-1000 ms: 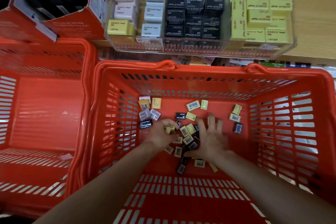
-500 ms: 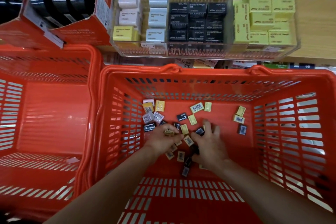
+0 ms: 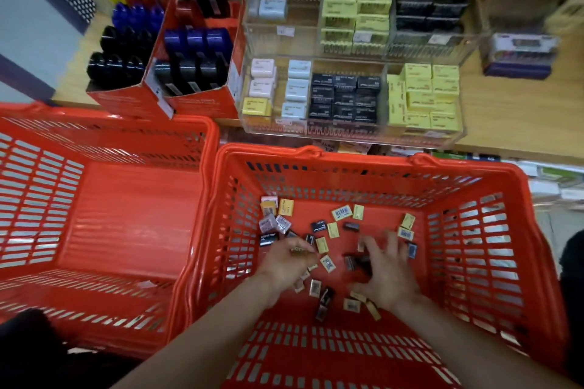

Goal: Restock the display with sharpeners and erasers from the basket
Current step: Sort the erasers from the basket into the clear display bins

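Down on the floor of the orange basket, your left hand has its fingers curled around a small yellowish packet, pinching it at the fingertips. A second ago that hand was already closing over the pile; now it grips and sits slightly higher, which suggests the pick is made. Your right hand is blurred by motion, fingers spread and part-curled over a few dark packets. Half a second ago it was bunched low over the heap; now it has opened out and shifted right, and you cannot tell whether it actually holds anything.

Around both hands, the loose eraser and sharpener packets lie scattered on the basket floor, yellow, black and pale ones mixed, several barcode-up. A good many remain, so by my reading the restock is far from done.

Your head has also tipped up since the earlier views: beyond the basket's far rim the clear acrylic display shows in full, with its upper tier nearly bare on the left and its lower rows of black and yellow boxes well filled. That gap looks like the likely destination. To the left stands a second orange basket, and behind it the red cartons of tape dispensers.
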